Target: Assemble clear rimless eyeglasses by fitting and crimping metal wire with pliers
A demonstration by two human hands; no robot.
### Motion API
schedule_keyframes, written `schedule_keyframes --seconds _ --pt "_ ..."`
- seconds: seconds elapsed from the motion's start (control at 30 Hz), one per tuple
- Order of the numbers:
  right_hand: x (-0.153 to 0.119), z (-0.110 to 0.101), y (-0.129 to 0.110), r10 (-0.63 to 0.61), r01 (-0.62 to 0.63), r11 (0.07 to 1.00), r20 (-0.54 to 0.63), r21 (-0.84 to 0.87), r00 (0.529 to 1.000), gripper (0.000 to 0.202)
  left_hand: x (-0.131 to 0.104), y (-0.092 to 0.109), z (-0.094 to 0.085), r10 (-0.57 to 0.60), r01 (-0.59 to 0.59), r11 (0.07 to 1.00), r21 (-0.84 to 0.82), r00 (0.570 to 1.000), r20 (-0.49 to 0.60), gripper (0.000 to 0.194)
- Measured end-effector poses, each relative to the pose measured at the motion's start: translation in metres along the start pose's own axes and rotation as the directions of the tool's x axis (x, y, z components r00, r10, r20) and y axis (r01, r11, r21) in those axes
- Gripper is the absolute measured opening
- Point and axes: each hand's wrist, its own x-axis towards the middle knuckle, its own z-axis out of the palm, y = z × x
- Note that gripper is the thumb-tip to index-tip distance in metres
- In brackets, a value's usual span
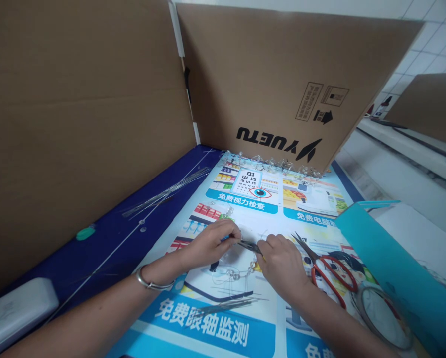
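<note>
Near the middle of the printed poster (pixel 215 283), my right hand (pixel 282 263) is wrapped round a pair of dark-tipped pliers (pixel 250 245). The pliers point left, toward my left hand (pixel 215 241), whose thumb and fingers pinch together at the tips. What that pinch holds is too small to make out. Clear beads (pixel 232 274) on a thin strand lie just below the two hands. Short lengths of wire (pixel 226 307) rest on the poster nearer to me.
Red-handled scissors (pixel 331 271) lie right of my right hand, near a round coil (pixel 383 315) and a teal box (pixel 398 268). Long wires (pixel 167 191) lie at left, a white case (pixel 21 313) front left. Cardboard panels (pixel 282 64) stand behind, with beaded pieces (pixel 275 164) along their foot.
</note>
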Motion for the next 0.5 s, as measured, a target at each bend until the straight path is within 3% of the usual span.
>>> schedule_keyframes --seconds 0.5 --pt "0.0005 -0.0018 0.0004 0.015 -0.015 1.000 0.017 0.010 1.000 0.006 0.0004 -0.0010 -0.0008 0.034 -0.035 0.999 0.031 0.999 0.030 0.018"
